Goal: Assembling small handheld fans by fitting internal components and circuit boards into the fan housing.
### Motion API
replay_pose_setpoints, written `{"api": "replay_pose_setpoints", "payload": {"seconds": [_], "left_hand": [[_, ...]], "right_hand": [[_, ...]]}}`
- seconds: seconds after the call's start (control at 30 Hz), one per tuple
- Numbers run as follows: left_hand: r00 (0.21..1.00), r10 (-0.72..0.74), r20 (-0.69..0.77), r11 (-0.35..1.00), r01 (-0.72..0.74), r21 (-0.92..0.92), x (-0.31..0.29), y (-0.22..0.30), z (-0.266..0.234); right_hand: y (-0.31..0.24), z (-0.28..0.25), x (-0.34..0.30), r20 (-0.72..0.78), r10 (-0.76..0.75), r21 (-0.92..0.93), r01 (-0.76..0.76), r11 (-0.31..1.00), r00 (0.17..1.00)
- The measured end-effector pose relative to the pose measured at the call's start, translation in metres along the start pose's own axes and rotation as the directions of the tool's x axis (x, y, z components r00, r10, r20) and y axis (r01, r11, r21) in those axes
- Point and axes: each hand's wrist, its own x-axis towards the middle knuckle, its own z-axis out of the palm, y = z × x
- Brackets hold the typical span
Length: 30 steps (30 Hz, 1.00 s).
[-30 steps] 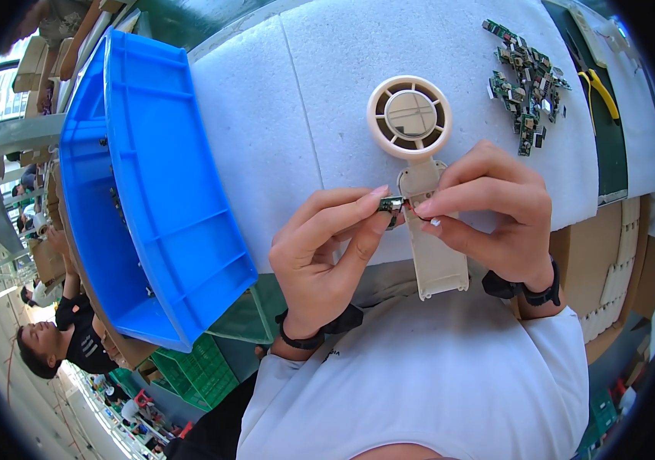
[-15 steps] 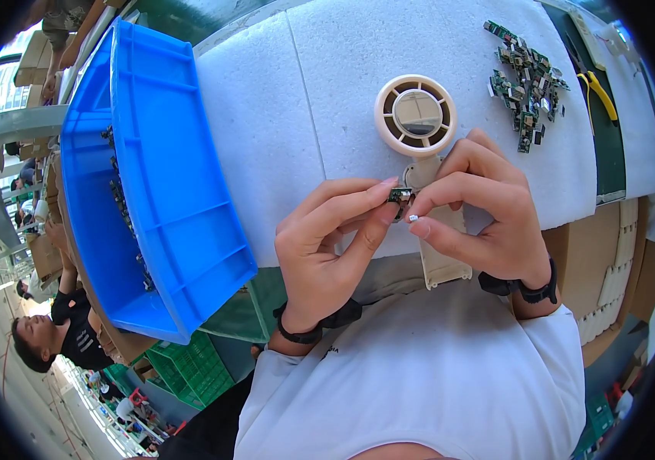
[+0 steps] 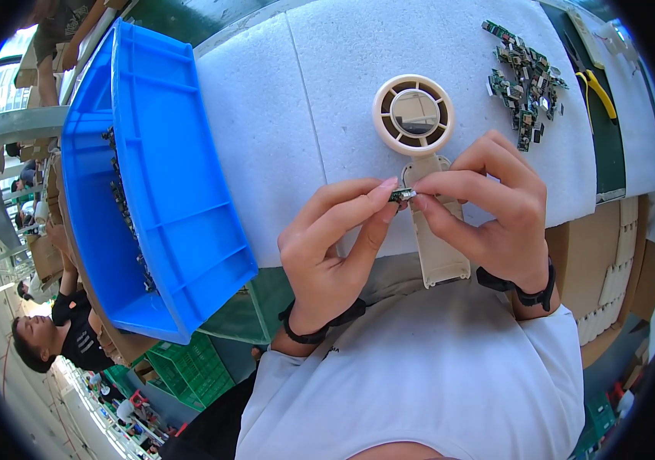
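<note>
My left hand pinches a small green circuit board between thumb and fingertips. From the other side, my right hand closes thumb and forefinger on a tiny white connector at the board's edge. Whether the connector is seated cannot be made out. Beneath the hands lies a cream handheld fan; its round grille with a mirror-like centre points away from me. The fan's handle is an open shell reaching toward my body, partly covered by my right hand.
At the far right of the white foam mat is a pile of circuit boards. Yellow-handled pliers lie beyond it. A large blue bin with boards inside stands left. An open carton is at right; a co-worker is at far left.
My right hand has brought the white connector up against the board's edge. The left hand still pinches the board, which has turned slightly; the fan has barely shifted.
</note>
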Motion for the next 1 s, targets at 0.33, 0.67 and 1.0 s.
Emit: {"api": "replay_pose_setpoints", "payload": {"seconds": [0.33, 0.67, 1.0], "left_hand": [[0.973, 0.23, -0.002, 0.946, -0.223, 0.235, -0.007, -0.001, 0.001], [0.909, 0.386, -0.158, 0.855, -0.288, 0.431, -0.014, -0.005, 0.022], [0.912, 0.392, -0.124, 0.837, -0.298, 0.458, -0.015, -0.003, 0.013]], "right_hand": [[-0.005, 0.0, 0.004, 0.036, -0.146, -0.067, 0.148, 0.987, 0.989], [-0.015, 0.013, 0.001, -0.099, -0.013, 0.028, 0.016, 0.999, 0.995], [-0.014, -0.002, 0.014, 0.035, -0.045, -0.038, 0.046, 0.998, 0.998]]}}
